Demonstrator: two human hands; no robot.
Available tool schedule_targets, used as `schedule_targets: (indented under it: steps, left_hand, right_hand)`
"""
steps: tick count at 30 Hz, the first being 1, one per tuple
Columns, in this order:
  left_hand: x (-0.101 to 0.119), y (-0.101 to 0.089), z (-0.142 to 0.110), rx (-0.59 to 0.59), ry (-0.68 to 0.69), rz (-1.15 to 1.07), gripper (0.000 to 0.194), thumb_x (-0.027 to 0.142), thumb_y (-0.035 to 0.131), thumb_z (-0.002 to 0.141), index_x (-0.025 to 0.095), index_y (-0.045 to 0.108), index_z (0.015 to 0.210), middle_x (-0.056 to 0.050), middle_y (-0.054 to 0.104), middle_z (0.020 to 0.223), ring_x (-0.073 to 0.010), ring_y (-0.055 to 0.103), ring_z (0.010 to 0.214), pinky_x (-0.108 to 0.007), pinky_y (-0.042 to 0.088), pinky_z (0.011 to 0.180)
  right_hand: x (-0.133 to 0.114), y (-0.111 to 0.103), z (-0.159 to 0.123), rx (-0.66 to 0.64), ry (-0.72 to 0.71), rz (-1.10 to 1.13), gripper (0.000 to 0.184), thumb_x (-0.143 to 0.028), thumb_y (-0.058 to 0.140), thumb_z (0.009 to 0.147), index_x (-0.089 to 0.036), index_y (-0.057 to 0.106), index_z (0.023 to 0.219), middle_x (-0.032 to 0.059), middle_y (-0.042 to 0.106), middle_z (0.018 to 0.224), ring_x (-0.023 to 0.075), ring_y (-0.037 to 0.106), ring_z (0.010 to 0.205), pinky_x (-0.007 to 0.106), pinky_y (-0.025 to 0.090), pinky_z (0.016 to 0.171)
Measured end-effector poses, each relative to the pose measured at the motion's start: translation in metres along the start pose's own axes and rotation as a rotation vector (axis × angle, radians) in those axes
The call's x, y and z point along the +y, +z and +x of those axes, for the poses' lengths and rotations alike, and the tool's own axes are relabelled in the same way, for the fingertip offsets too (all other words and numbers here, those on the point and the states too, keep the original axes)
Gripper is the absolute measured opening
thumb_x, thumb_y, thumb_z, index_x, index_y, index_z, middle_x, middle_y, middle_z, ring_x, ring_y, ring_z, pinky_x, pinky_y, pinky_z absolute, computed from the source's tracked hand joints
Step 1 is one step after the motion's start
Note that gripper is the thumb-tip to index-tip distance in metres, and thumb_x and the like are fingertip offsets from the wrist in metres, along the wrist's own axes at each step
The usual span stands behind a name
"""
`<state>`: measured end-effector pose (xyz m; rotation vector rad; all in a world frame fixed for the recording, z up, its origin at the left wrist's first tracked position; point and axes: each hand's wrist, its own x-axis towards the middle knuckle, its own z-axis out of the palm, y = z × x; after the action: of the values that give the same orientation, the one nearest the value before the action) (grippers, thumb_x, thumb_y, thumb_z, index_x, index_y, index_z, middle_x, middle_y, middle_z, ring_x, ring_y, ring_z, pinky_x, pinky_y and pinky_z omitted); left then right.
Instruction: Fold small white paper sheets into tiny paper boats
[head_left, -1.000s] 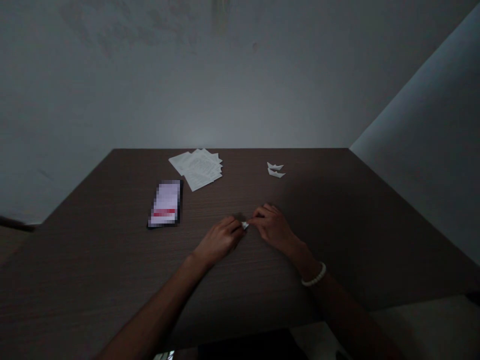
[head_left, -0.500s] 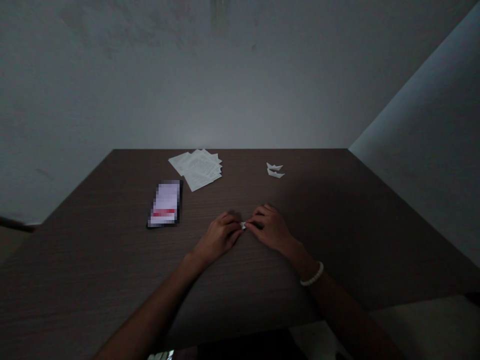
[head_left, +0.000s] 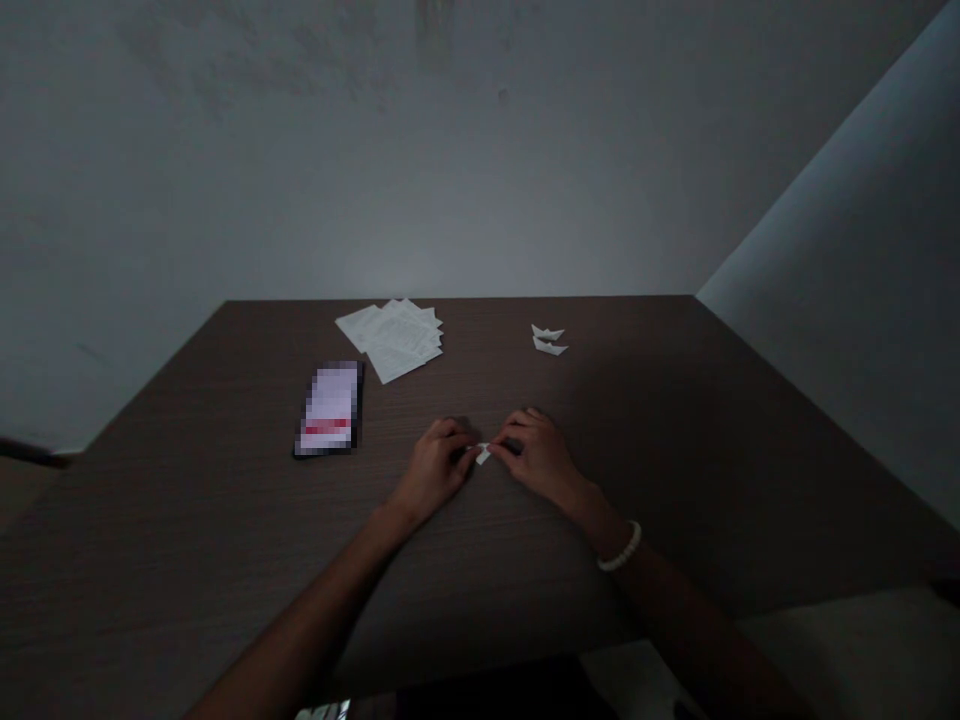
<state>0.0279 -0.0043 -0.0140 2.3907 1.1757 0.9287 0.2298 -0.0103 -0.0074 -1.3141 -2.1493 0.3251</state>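
Note:
A small folded piece of white paper (head_left: pixel 484 455) is pinched between both hands, just above or on the table. My left hand (head_left: pixel 439 465) grips its left side with thumb and fingertips. My right hand (head_left: pixel 538 455), with a pale beaded bracelet on the wrist, pinches the right side. The fingertips cover part of the folded paper, so its full shape is hidden. Beyond my right hand, two small white paper boats (head_left: pixel 550 342) lie close together on the table.
The brown wooden table (head_left: pixel 225 540) reaches back to a grey wall (head_left: pixel 480 200). Several loose printed sheets (head_left: pixel 397 342) lie fanned out at the back left. In front of them is a phone (head_left: pixel 330 410) with its screen lit and blurred.
The left hand's fingers have shifted slightly on the folded paper, and more of the paper now shows below the fingertips. The right hand has closed its pinch on it. Boats, sheets and phone stay put.

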Motion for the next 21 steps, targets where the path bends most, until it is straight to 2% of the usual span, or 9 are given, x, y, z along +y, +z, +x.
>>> schedule_targets:
  steps: [6, 10, 17, 21]
  left_hand:
    - [0.004, 0.001, 0.002, 0.014, -0.061, 0.036, 0.012, 0.021, 0.061, 0.087, 0.017, 0.071, 0.081, -0.005, 0.062, 0.081, -0.0195, 0.056, 0.081, -0.036, 0.050, 0.075]
    - [0.005, -0.002, 0.003, -0.018, -0.068, 0.034, 0.016, 0.020, 0.058, 0.089, 0.017, 0.071, 0.081, -0.005, 0.063, 0.081, -0.0196, 0.057, 0.081, -0.037, 0.049, 0.076]
    - [-0.003, -0.014, 0.001, -0.113, 0.075, -0.020, 0.016, 0.022, 0.062, 0.086, 0.018, 0.071, 0.098, -0.007, 0.064, 0.094, -0.0210, 0.058, 0.090, -0.037, 0.050, 0.081]
    - [-0.006, -0.016, 0.001, -0.145, 0.148, 0.011, 0.017, 0.022, 0.056, 0.091, 0.017, 0.072, 0.094, -0.008, 0.061, 0.093, -0.0203, 0.056, 0.088, -0.035, 0.049, 0.078]
  right_hand:
    - [-0.004, 0.000, 0.002, 0.005, 0.022, 0.000, 0.008, -0.026, 0.070, 0.084, -0.021, 0.070, 0.078, 0.0028, 0.066, 0.084, 0.0184, 0.054, 0.084, 0.033, 0.041, 0.077]
    - [-0.004, 0.000, 0.002, 0.009, 0.022, -0.003, 0.008, -0.024, 0.068, 0.085, -0.021, 0.070, 0.078, 0.0030, 0.066, 0.085, 0.0183, 0.054, 0.083, 0.033, 0.041, 0.077]
    - [-0.002, 0.001, 0.001, -0.013, 0.007, -0.008, 0.009, -0.023, 0.064, 0.089, -0.021, 0.070, 0.082, 0.0032, 0.066, 0.086, 0.0182, 0.055, 0.085, 0.033, 0.040, 0.079]
    - [-0.002, 0.001, 0.001, -0.031, 0.006, -0.019, 0.011, -0.024, 0.062, 0.091, -0.020, 0.069, 0.084, 0.0034, 0.066, 0.088, 0.0179, 0.055, 0.086, 0.033, 0.040, 0.082]
